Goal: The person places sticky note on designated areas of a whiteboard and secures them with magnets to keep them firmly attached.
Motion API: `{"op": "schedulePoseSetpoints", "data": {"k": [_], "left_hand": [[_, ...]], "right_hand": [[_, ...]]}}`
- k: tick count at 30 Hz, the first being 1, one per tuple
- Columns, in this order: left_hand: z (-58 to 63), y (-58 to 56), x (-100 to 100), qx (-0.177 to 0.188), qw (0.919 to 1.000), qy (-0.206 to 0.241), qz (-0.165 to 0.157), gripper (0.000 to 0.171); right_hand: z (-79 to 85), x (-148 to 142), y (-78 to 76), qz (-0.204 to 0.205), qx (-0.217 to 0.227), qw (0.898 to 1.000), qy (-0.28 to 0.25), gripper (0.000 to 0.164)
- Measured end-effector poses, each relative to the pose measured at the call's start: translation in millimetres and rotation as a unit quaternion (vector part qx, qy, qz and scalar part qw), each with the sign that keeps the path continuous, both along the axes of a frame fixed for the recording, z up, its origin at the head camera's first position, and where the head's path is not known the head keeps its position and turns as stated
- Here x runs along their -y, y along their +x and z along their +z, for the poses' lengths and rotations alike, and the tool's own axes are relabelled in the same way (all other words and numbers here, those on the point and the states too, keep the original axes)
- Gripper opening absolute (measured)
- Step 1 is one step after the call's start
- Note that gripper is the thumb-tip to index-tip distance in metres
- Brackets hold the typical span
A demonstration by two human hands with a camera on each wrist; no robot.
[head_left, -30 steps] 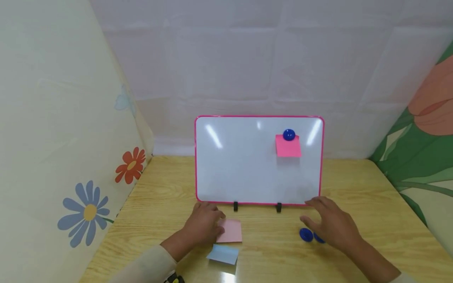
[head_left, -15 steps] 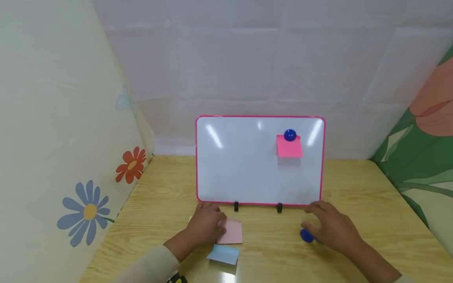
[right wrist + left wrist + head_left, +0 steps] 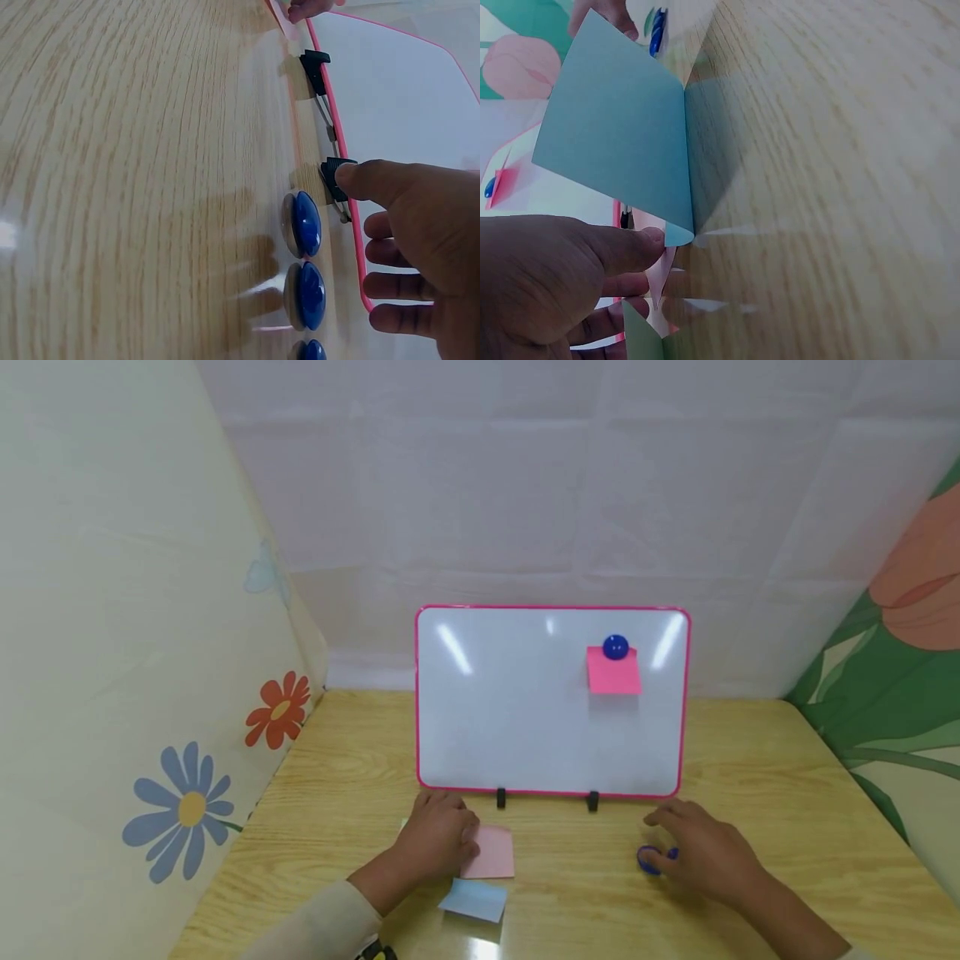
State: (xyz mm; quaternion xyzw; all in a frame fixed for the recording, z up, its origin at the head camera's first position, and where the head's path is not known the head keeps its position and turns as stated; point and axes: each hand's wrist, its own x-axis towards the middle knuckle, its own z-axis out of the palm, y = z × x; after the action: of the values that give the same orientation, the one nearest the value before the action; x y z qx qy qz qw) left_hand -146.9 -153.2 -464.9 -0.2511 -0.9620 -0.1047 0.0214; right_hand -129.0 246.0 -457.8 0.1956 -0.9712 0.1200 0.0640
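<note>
My left hand [image 3: 438,837] is over the left edge of a pale pink sticky note [image 3: 493,853], its thumb overlapping the paper and its fingers loosely bent. A green sticky note [image 3: 639,336] shows beside its fingers in the left wrist view, mostly hidden from the head view. Nearer to me a light blue sticky note [image 3: 474,900] lies with one edge curled. On the right, my right hand [image 3: 708,852] hovers over round blue magnets [image 3: 311,296], partly covering them in the head view. Its thumb and fingers are spread, holding nothing.
Behind the hands stands a whiteboard [image 3: 517,718] with a pink frame, on small black feet [image 3: 592,802]. A blue magnet [image 3: 616,647] pins a bright pink sticky note [image 3: 613,675] at its upper right. Flowered cloth walls [image 3: 112,652] flank the wooden table [image 3: 360,743].
My right hand has lowered slightly toward me, away from the board's bottom corner and over the magnets. The left hand and the notes have stayed nearly still.
</note>
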Motion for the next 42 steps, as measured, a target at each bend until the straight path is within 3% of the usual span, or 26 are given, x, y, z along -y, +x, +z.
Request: {"op": "schedulePoseSetpoints", "data": {"k": [14,19,26,42], "left_hand": [[4.0,1.8,-3.6,0.032,0.9992,0.012,0.023,0.019],[2.3,1.9,-4.2,0.016,0.9996,0.006,0.021,0.007],[-0.9,0.9,-4.6,-0.008,0.9998,0.004,0.016,0.010],[-0.3,3.1,-2.6,-0.019,0.9983,-0.007,0.054,0.006]], "right_hand": [[-2.2,0.2,1.7,0.011,0.035,0.999,0.028,0.044],[-1.3,0.2,2.2,0.010,0.052,0.998,0.041,0.044],[-0.8,-0.1,1.0,0.005,0.069,0.996,0.055,0.047],[-3.5,-0.8,-0.8,-0.006,0.107,0.993,0.043,0.037]]}}
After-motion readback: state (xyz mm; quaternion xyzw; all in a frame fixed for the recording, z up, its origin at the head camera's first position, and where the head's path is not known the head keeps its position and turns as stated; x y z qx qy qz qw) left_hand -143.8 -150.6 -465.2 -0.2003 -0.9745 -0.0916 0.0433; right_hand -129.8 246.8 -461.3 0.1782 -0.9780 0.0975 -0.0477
